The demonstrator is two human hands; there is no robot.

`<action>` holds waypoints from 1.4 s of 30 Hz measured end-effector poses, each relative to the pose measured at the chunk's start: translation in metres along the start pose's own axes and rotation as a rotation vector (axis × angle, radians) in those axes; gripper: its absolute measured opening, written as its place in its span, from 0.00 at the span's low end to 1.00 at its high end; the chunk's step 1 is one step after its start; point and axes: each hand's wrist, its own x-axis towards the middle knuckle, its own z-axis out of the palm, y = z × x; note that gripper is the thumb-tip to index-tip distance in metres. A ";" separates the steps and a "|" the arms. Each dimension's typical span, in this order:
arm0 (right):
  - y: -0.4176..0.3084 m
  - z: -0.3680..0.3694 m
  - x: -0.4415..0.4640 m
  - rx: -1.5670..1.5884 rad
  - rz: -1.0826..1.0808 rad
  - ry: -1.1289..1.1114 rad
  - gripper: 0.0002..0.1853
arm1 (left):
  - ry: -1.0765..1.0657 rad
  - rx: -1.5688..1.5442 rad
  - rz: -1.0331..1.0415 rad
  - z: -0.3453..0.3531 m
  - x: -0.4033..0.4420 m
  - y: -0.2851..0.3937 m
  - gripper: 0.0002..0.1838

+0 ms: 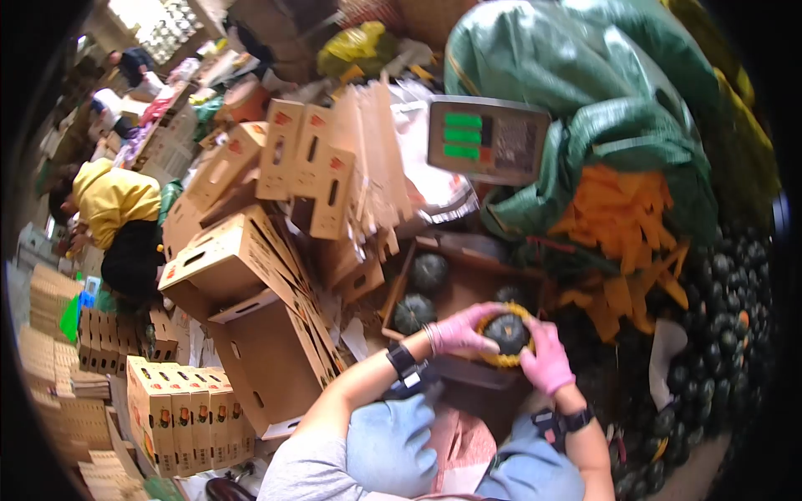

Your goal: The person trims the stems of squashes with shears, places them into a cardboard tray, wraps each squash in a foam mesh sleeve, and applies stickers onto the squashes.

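While printed cartons (188,417) stand in a row at left, a box (400,288) farther right contains round, dark green squashes (428,272). The left hand (464,331) — pink-gloved — grips one side of the yellow-ringed squash (507,331) at the box's near side; the right hand (547,359), likewise gloved, grips the other. Far right: a heap of dark squashes (718,359).

gap just beyond left fingers (485,310), between squashes (413,314) in box (400,282). cartons (271,359) block further left; orange strips (622,217) and squash pile (723,334) crowd right of right fingers (535,336).
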 end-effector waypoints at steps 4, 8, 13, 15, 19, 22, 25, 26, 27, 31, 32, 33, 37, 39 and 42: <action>0.008 0.002 0.004 0.108 0.062 -0.018 0.30 | 0.041 -0.019 -0.048 0.001 -0.006 0.001 0.47; 0.003 0.000 0.008 0.158 0.203 -0.065 0.32 | 0.063 -0.088 -0.127 0.003 -0.004 0.008 0.48; -0.003 -0.010 0.020 0.215 0.326 -0.158 0.32 | 0.056 -0.094 -0.164 0.002 -0.001 0.011 0.50; -0.013 -0.017 0.029 0.404 0.497 -0.236 0.30 | 0.057 -0.083 -0.189 -0.003 -0.003 0.012 0.51; -0.013 0.014 0.024 0.905 0.403 -0.238 0.32 | 0.052 -0.013 -0.141 -0.027 -0.014 0.042 0.41; -0.022 0.042 0.025 1.131 0.286 -0.347 0.37 | 0.218 0.116 -0.190 -0.047 -0.015 0.059 0.30; -0.002 0.020 0.045 0.747 0.236 -0.275 0.26 | 0.215 0.396 -0.165 -0.071 0.003 0.033 0.27; 0.026 0.018 0.052 0.311 0.025 0.124 0.19 | 0.186 0.520 -0.150 -0.079 0.006 0.024 0.27; 0.054 0.009 0.058 0.001 0.023 0.414 0.17 | 0.186 0.664 -0.195 -0.076 0.007 0.020 0.23; 0.121 -0.013 0.074 -0.705 0.039 0.328 0.18 | 0.321 1.758 0.135 -0.024 0.010 0.019 0.30; 0.136 -0.010 0.076 -0.798 0.002 0.244 0.19 | 0.298 1.752 0.146 -0.013 0.008 0.018 0.31; 0.143 -0.011 0.079 -0.779 0.002 0.205 0.22 | 0.203 1.681 0.017 -0.010 0.004 0.008 0.36; 0.078 -0.022 0.064 -0.389 0.097 0.588 0.21 | 0.189 1.578 0.083 -0.002 0.000 0.026 0.32; 0.025 -0.020 0.056 -0.123 -0.164 0.576 0.19 | 0.291 1.116 0.448 0.008 0.007 0.044 0.15; -0.035 -0.020 0.044 -0.026 -0.415 0.346 0.20 | 0.347 0.823 0.488 0.039 0.005 0.073 0.11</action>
